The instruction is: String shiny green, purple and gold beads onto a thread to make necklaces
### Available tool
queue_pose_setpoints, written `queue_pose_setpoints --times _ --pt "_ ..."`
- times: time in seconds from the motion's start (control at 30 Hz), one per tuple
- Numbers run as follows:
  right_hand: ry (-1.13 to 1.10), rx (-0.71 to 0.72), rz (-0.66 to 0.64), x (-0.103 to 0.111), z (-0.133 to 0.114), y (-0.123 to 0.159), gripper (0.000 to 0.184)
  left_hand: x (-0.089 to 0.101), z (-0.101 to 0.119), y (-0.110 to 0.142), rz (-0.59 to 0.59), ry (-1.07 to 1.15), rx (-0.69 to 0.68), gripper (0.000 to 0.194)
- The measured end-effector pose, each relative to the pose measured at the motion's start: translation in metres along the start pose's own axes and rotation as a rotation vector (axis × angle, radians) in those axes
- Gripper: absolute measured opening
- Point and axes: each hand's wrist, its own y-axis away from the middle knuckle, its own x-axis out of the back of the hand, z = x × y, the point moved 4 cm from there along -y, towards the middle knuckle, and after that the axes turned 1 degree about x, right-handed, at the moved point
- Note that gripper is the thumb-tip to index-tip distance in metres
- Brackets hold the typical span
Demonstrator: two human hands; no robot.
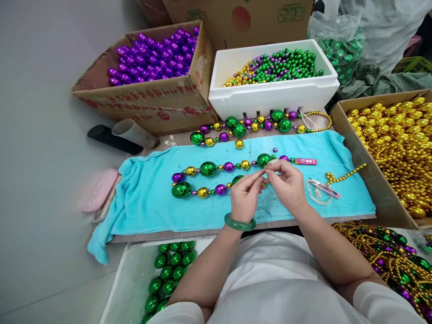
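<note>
My left hand (248, 191), with a green bangle (240, 222) at its wrist, is closed in a pinch; what lies between its fingertips is too small to make out. My right hand (286, 180) pinches at the same spot, fingertips against the left ones. A thin clear thread (274, 192) trails just below the right fingers. Around and behind the hands, a bead strand (208, 168) of green, purple and gold balls lies in a loop on the turquoise towel (151, 211). Part of it is hidden by the hands. A pink tag (305, 161) lies at its right end.
Beyond lies another bead strand (239, 130), near a loose gold bead (239, 144). A white foam box (270, 92), a carton of purple beads (148, 99) and a carton of gold beads (374, 180) surround the towel. Right of my hands are a pink-handled tool (326, 189) and a gold bead chain (351, 172).
</note>
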Motion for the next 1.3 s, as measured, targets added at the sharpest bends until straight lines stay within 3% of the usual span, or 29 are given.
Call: queue_pose_setpoints --times 0.2,0.63,1.3 --pt "-0.021 -0.050 0.014 0.000 0.002 -0.001 0.008 -0.001 0.001 0.001 -0.014 -0.064 -0.053 0.022" --pt "-0.077 -0.101 0.060 0.000 0.002 -0.002 0.011 -0.003 0.000 0.000 -0.007 -0.033 -0.003 0.022" --pt "0.074 0.009 0.046 0.000 0.013 -0.001 0.007 -0.002 -0.002 0.000 0.013 -0.055 -0.002 0.022"
